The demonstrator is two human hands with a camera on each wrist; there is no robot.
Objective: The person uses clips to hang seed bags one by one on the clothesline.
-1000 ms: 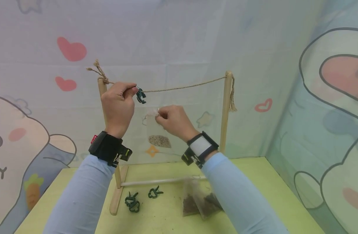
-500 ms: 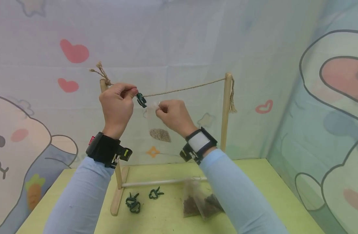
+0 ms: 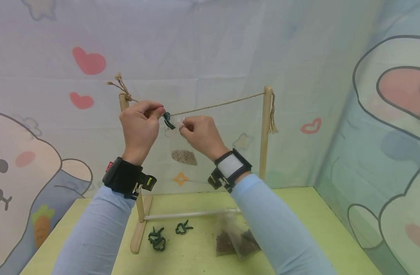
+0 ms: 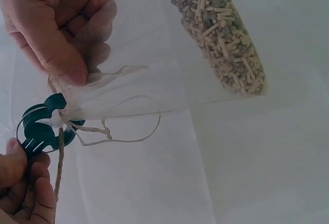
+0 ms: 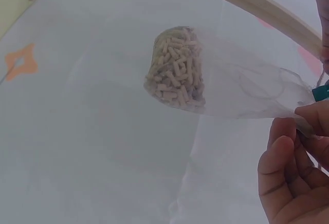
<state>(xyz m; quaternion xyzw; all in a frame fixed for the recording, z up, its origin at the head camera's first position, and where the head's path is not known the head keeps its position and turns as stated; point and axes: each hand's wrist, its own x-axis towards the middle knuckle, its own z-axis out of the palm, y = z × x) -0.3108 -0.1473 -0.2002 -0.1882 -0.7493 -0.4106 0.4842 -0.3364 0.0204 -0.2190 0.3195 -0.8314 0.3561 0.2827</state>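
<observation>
My left hand pinches the handles of a dark green plastic plant clip at the rope. In the left wrist view the clip's jaws stand around the twine rope and the bunched top of a sheer drawstring pouch. That pouch hangs below, with beige and grey pellets in its bottom. Thumb and fingers of my right hand pinch its gathered top, right beside the clip. A thin drawstring loop dangles from the pouch's neck.
The rope sags between a left wooden post and a right one. On the yellow table lie several green clips and sheer pouches with dark contents, partly behind my right sleeve. A printed cloth backs the table.
My right hand has raised the pouch and brought its top left to the clip. My left hand has shifted slightly right and down, still pinching the clip.
</observation>
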